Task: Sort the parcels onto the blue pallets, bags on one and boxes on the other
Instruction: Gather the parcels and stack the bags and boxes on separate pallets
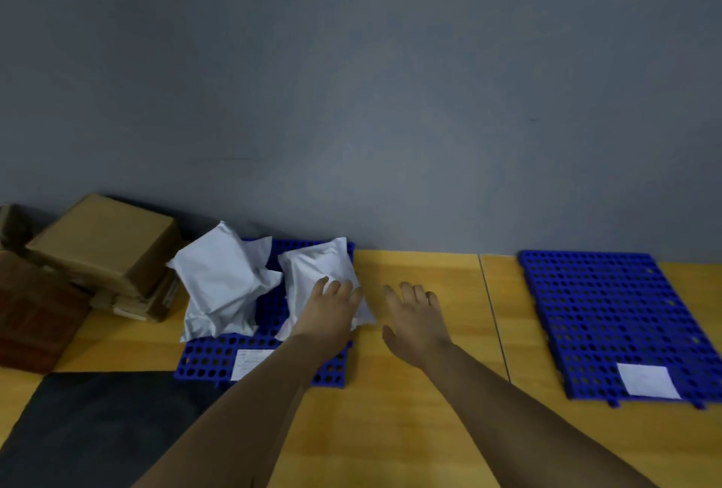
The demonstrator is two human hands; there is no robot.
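Note:
Two white bags lie on the left blue pallet point(207, 360): one bag point(220, 278) on its left side, a second bag point(316, 267) on its right side. My left hand point(332, 311) rests flat on the second bag's right edge, fingers spread, not gripping it. My right hand point(416, 321) hovers open over the wooden table just right of that pallet, holding nothing. The right blue pallet point(609, 315) carries only a white label point(648, 380). Brown cardboard boxes point(105, 241) are piled at the far left.
The yellow wooden table point(422, 429) runs up to a grey wall. A dark mat point(97, 425) covers the table's near left part. A dark reddish-brown box point(35, 315) sits in front of the pile. A white label point(250, 362) lies on the left pallet's front.

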